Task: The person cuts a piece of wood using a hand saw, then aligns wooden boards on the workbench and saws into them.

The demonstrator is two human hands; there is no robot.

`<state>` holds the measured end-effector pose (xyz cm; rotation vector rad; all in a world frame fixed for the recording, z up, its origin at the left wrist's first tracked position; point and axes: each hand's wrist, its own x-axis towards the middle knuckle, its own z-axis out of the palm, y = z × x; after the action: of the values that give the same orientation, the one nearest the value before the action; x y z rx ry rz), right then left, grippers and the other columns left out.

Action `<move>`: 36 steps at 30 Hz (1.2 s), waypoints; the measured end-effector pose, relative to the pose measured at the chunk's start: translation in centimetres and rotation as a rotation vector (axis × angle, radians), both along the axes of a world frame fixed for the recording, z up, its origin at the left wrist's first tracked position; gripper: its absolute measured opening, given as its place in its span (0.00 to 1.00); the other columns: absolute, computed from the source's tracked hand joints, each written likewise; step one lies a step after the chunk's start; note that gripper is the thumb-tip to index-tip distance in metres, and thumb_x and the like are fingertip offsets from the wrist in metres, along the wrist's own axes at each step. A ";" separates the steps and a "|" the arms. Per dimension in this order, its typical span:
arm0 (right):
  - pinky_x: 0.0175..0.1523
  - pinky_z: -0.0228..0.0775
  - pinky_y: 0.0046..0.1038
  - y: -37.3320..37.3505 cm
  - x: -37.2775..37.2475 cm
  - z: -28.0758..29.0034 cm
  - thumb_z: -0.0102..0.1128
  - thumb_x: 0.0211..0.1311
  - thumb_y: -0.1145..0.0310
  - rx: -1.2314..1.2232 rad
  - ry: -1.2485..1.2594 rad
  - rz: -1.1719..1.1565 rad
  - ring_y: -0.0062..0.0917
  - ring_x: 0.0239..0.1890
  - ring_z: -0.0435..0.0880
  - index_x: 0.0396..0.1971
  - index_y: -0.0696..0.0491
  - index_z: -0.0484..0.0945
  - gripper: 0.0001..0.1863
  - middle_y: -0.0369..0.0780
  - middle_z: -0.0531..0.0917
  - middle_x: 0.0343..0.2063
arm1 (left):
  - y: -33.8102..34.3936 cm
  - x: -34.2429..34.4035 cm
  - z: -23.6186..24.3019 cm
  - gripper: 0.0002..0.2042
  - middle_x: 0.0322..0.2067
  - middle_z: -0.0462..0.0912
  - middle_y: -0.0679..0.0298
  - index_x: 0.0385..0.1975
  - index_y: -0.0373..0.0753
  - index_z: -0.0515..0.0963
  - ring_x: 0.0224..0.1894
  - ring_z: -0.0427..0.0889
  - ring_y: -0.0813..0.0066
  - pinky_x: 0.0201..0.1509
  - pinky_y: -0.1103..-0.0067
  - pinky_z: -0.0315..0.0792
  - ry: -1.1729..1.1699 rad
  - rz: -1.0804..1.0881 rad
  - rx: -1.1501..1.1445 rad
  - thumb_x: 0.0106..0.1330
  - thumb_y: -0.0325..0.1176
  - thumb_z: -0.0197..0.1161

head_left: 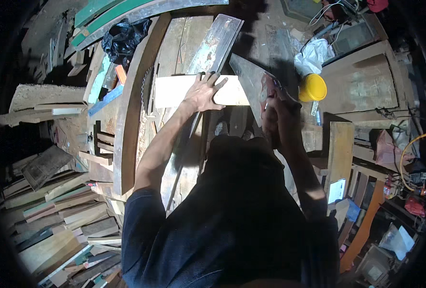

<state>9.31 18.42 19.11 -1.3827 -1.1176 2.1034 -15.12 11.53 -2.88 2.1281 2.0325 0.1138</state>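
A pale, freshly cut board (169, 91) lies crosswise on a plank surface, over a long paint-worn metal-edged plank (217, 41). My left hand (204, 93) rests on top of it with fingers spread, the fingertips near its far edge. To the right, my right hand (282, 108) is closed around the reddish handle of a handsaw. The wide grey saw blade (248, 77) stands beside the board's right end; whether its teeth touch the wood I cannot tell. Shadow covers much of my right hand.
A thick wooden beam (132, 115) runs along the left, with a black plastic bag (125, 41) by its far end. Stacked wood offcuts (62, 216) fill the lower left. On the right are a yellow tub (312, 88), a white bag (312, 56) and a wooden panel (361, 86).
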 end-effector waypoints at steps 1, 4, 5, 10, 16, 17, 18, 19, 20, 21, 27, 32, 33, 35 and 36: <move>0.13 0.53 0.21 -0.1 0.4 -0.7 0.55 0.72 0.70 0.052 0.043 0.062 0.15 0.09 0.62 0.35 0.52 0.74 0.04 0.30 0.65 0.13 | 0.0 -0.2 0.1 0.53 0.71 0.63 0.46 0.76 0.49 0.60 0.73 0.61 0.42 0.76 0.44 0.52 -0.017 0.019 -0.015 0.50 0.65 0.71; 0.13 0.53 0.22 -1.5 2.7 -2.0 0.54 0.72 0.70 0.100 -0.050 0.119 0.15 0.09 0.61 0.33 0.52 0.73 0.05 0.30 0.64 0.13 | -0.4 -0.4 0.3 0.53 0.71 0.64 0.46 0.77 0.51 0.60 0.73 0.62 0.44 0.76 0.44 0.50 -0.124 0.008 -0.004 0.48 0.64 0.72; 0.13 0.53 0.22 -2.6 3.4 -2.2 0.54 0.72 0.71 0.096 -0.063 0.075 0.15 0.09 0.60 0.32 0.52 0.73 0.06 0.30 0.64 0.13 | -0.5 -0.5 0.4 0.53 0.70 0.65 0.46 0.77 0.52 0.60 0.72 0.62 0.45 0.76 0.44 0.50 -0.106 -0.019 0.003 0.48 0.63 0.72; 0.17 0.57 0.22 -3.2 5.0 -3.5 0.54 0.72 0.71 0.018 -0.050 -0.037 0.15 0.12 0.61 0.30 0.50 0.70 0.07 0.31 0.66 0.15 | 0.5 0.2 0.1 0.48 0.69 0.67 0.49 0.74 0.52 0.66 0.69 0.68 0.53 0.74 0.47 0.54 -0.078 -0.077 0.034 0.50 0.62 0.69; 0.22 0.62 0.22 -0.2 3.0 -3.9 0.57 0.70 0.69 0.220 -0.177 0.026 0.16 0.16 0.69 0.24 0.51 0.73 0.12 0.32 0.71 0.17 | 2.0 1.7 0.0 0.50 0.69 0.67 0.49 0.73 0.46 0.67 0.70 0.66 0.53 0.74 0.45 0.54 -0.025 0.005 0.002 0.47 0.63 0.72; 0.24 0.65 0.22 0.5 3.3 -2.9 0.59 0.68 0.69 0.191 -0.185 0.065 0.17 0.17 0.73 0.27 0.53 0.77 0.08 0.34 0.75 0.19 | 2.2 2.0 0.1 0.50 0.69 0.67 0.50 0.72 0.45 0.67 0.70 0.66 0.53 0.75 0.46 0.54 -0.039 0.000 -0.036 0.47 0.62 0.73; 0.28 0.67 0.26 1.3 3.9 -1.6 0.59 0.68 0.68 0.175 -0.083 0.017 0.21 0.20 0.74 0.29 0.53 0.77 0.07 0.35 0.76 0.21 | 2.1 2.3 0.1 0.50 0.69 0.67 0.50 0.72 0.45 0.67 0.70 0.66 0.54 0.73 0.47 0.56 -0.015 -0.039 -0.047 0.47 0.61 0.73; 0.31 0.69 0.29 2.3 4.9 0.1 0.60 0.68 0.66 0.109 0.013 -0.005 0.25 0.22 0.76 0.32 0.54 0.77 0.08 0.36 0.77 0.24 | 2.1 2.6 0.1 0.50 0.69 0.67 0.50 0.72 0.46 0.67 0.70 0.66 0.55 0.72 0.48 0.57 0.025 -0.054 -0.051 0.47 0.62 0.73; 0.34 0.71 0.33 3.5 6.2 1.9 0.60 0.68 0.64 0.041 0.105 -0.026 0.29 0.25 0.78 0.34 0.54 0.77 0.08 0.37 0.79 0.26 | 2.0 3.0 0.2 0.50 0.69 0.67 0.51 0.73 0.46 0.67 0.70 0.66 0.55 0.71 0.48 0.58 0.061 -0.070 -0.066 0.47 0.62 0.73; 0.34 0.71 0.33 4.4 6.8 2.5 0.60 0.68 0.64 0.085 0.111 -0.008 0.29 0.25 0.78 0.34 0.54 0.77 0.08 0.37 0.79 0.26 | 1.9 3.3 0.2 0.50 0.69 0.67 0.51 0.72 0.46 0.68 0.69 0.67 0.56 0.69 0.50 0.59 0.125 -0.095 -0.050 0.48 0.63 0.73; 0.33 0.70 0.33 11.2 10.1 2.2 0.61 0.68 0.64 0.347 0.103 0.175 0.29 0.25 0.78 0.34 0.54 0.77 0.09 0.38 0.79 0.26 | -0.6 6.6 1.4 0.48 0.65 0.70 0.50 0.69 0.43 0.72 0.62 0.71 0.54 0.69 0.46 0.58 -0.023 0.198 0.187 0.44 0.59 0.75; 0.32 0.70 0.34 17.2 9.0 0.3 0.61 0.69 0.63 0.437 0.116 0.445 0.30 0.25 0.78 0.33 0.54 0.76 0.10 0.39 0.79 0.26 | -3.3 11.2 4.1 0.49 0.67 0.66 0.44 0.69 0.45 0.72 0.62 0.68 0.46 0.69 0.44 0.56 -0.088 0.738 0.300 0.42 0.58 0.76; 0.32 0.70 0.34 18.3 8.7 0.2 0.61 0.69 0.63 0.449 0.125 0.500 0.30 0.25 0.78 0.33 0.54 0.76 0.10 0.39 0.79 0.26 | -4.0 11.7 4.3 0.49 0.67 0.66 0.45 0.70 0.45 0.72 0.62 0.68 0.46 0.68 0.46 0.57 -0.129 0.849 0.266 0.42 0.58 0.76; 0.32 0.70 0.34 20.3 8.0 -0.1 0.61 0.69 0.63 0.467 0.157 0.617 0.30 0.25 0.78 0.33 0.54 0.76 0.10 0.40 0.79 0.26 | -5.5 12.1 4.4 0.50 0.67 0.66 0.46 0.70 0.46 0.71 0.63 0.67 0.47 0.67 0.50 0.58 -0.044 1.027 0.278 0.42 0.60 0.76; 0.32 0.70 0.34 21.2 7.6 -0.2 0.61 0.69 0.63 0.477 0.166 0.672 0.30 0.25 0.78 0.33 0.54 0.76 0.10 0.40 0.79 0.26 | -6.4 12.1 4.2 0.50 0.67 0.67 0.47 0.71 0.46 0.71 0.63 0.68 0.47 0.66 0.52 0.60 0.065 1.090 0.275 0.42 0.60 0.75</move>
<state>16.88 39.60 18.89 -0.6434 -2.0434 2.0801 -2.99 5.16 1.30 0.8693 3.0883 0.4892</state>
